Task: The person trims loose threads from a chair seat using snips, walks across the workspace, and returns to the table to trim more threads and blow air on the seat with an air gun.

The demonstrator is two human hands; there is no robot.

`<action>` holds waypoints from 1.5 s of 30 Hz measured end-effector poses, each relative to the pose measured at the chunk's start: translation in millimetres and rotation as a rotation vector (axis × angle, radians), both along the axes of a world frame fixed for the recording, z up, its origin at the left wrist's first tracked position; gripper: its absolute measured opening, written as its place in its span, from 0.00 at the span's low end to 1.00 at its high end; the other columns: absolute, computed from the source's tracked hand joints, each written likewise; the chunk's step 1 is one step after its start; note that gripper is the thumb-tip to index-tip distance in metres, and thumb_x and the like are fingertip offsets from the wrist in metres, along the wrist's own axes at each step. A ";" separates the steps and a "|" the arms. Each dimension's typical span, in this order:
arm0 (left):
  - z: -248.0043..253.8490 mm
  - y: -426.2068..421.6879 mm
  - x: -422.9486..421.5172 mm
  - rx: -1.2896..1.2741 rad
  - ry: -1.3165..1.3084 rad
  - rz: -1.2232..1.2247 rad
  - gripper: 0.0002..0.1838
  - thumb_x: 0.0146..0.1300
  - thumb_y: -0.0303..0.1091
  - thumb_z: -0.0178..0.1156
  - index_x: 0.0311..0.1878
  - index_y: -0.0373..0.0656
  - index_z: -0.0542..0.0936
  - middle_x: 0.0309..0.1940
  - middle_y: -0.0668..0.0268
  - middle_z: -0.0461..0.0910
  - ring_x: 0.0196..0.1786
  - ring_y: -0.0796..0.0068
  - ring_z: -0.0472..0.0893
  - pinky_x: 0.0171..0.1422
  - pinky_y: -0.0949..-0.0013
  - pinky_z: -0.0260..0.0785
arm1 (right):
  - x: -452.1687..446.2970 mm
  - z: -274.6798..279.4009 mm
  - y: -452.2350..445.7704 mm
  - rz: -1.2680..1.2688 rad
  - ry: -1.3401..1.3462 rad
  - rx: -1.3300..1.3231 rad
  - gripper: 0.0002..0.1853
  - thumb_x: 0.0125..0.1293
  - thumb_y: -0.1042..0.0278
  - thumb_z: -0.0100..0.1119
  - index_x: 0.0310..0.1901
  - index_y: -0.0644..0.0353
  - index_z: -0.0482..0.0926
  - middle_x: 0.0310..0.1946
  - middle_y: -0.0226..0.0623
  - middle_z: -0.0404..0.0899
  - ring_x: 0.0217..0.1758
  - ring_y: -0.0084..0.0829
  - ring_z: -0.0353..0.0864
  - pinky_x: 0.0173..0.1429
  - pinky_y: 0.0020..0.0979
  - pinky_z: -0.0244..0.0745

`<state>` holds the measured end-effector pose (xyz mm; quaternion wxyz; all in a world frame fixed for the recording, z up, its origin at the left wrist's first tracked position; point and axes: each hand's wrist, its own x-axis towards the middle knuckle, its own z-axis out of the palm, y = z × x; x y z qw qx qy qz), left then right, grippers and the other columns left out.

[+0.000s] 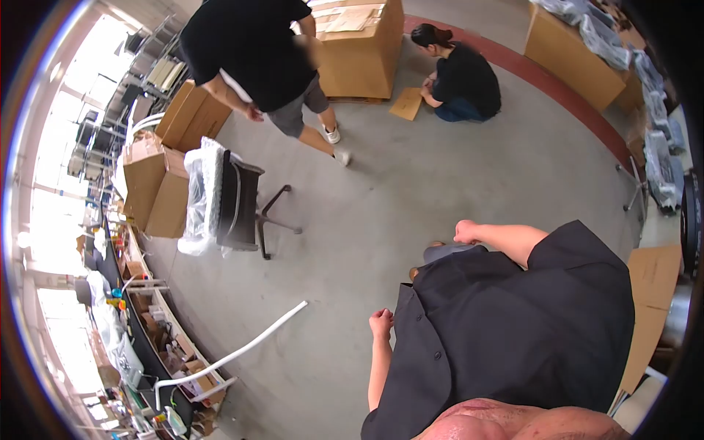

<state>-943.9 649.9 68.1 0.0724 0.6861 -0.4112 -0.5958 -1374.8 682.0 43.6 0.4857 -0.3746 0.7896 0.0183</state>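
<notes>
My left hand hangs beside my black shirt, its fingers curled in and nothing visible in it. My right hand is held out in front of the shirt's far side, closed in a fist, with no object showing. Both hands are over the grey floor and touch nothing that I can see. Below them, my shoes show partly past the shirt. To the left of my left hand, a long white bent tube slants up from a low shelf.
A plastic-wrapped office chair stands left, beside cardboard boxes. One person walks by a large carton; another crouches, holding a flat brown cardboard piece. A cluttered shelf lines the left; more cartons stand right.
</notes>
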 end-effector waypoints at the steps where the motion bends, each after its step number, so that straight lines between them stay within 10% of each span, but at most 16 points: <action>1: -9.0 4.4 7.5 -0.025 0.005 0.025 0.13 0.66 0.31 0.62 0.47 0.30 0.82 0.30 0.63 0.83 0.30 0.76 0.80 0.35 0.71 0.73 | 4.7 -1.2 -14.1 0.041 0.001 0.024 0.10 0.58 0.63 0.62 0.29 0.62 0.83 0.20 0.41 0.82 0.20 0.34 0.82 0.26 0.38 0.78; 10: -123.7 -13.5 84.4 -0.152 0.079 0.137 0.12 0.67 0.33 0.61 0.39 0.31 0.84 0.31 0.64 0.85 0.34 0.76 0.82 0.39 0.68 0.75 | 66.1 -1.7 -147.5 0.232 -0.023 0.125 0.13 0.60 0.63 0.61 0.23 0.62 0.81 0.16 0.41 0.80 0.17 0.34 0.79 0.25 0.38 0.78; 18: -42.9 -126.7 175.6 -0.166 -0.040 0.362 0.12 0.67 0.33 0.61 0.39 0.32 0.83 0.30 0.61 0.84 0.33 0.74 0.82 0.36 0.69 0.74 | 170.9 -23.0 -342.4 0.501 -0.115 -0.166 0.12 0.54 0.61 0.60 0.26 0.64 0.82 0.21 0.46 0.82 0.26 0.42 0.83 0.37 0.45 0.78; 24: 27.6 -153.7 200.9 0.004 -0.098 0.654 0.11 0.66 0.32 0.60 0.39 0.32 0.83 0.30 0.59 0.84 0.31 0.72 0.82 0.33 0.70 0.74 | 317.4 175.5 -472.3 0.594 -0.746 -0.791 0.13 0.59 0.58 0.60 0.34 0.61 0.82 0.32 0.41 0.83 0.37 0.39 0.82 0.43 0.40 0.76; 29: -59.1 -188.8 258.9 0.014 -0.068 0.494 0.11 0.67 0.32 0.59 0.42 0.32 0.81 0.32 0.59 0.84 0.30 0.73 0.81 0.31 0.70 0.73 | 397.4 340.7 -517.9 0.637 -1.514 -0.828 0.07 0.66 0.74 0.63 0.45 0.63 0.81 0.37 0.33 0.81 0.38 0.25 0.78 0.43 0.30 0.75; 33: -72.5 -150.1 322.0 0.065 -0.104 0.648 0.11 0.67 0.32 0.59 0.42 0.32 0.81 0.31 0.59 0.84 0.29 0.74 0.81 0.30 0.70 0.72 | 449.0 457.3 -548.0 0.917 -1.914 -1.299 0.09 0.68 0.78 0.60 0.47 0.72 0.80 0.45 0.51 0.82 0.36 0.37 0.82 0.35 0.35 0.76; 34: -68.7 -126.2 341.2 0.089 -0.123 0.704 0.11 0.67 0.32 0.59 0.42 0.32 0.81 0.31 0.60 0.83 0.29 0.74 0.81 0.29 0.71 0.72 | 453.8 486.8 -530.0 0.683 -2.028 -0.750 0.07 0.68 0.79 0.59 0.45 0.73 0.81 0.39 0.53 0.83 0.31 0.41 0.83 0.30 0.35 0.75; 40: -131.4 -263.0 442.9 0.029 0.062 0.775 0.10 0.67 0.32 0.60 0.42 0.33 0.81 0.29 0.62 0.82 0.26 0.76 0.79 0.26 0.73 0.70 | 604.7 510.1 -596.4 0.900 -2.137 -0.733 0.07 0.67 0.79 0.58 0.44 0.72 0.81 0.37 0.53 0.83 0.31 0.41 0.82 0.30 0.34 0.74; 45: -89.1 -345.0 497.6 0.024 0.111 0.813 0.11 0.67 0.33 0.59 0.46 0.35 0.80 0.29 0.65 0.80 0.24 0.78 0.78 0.22 0.78 0.66 | 693.6 504.8 -625.9 0.920 -2.193 -0.802 0.07 0.67 0.79 0.58 0.43 0.72 0.81 0.36 0.53 0.83 0.30 0.41 0.81 0.30 0.34 0.73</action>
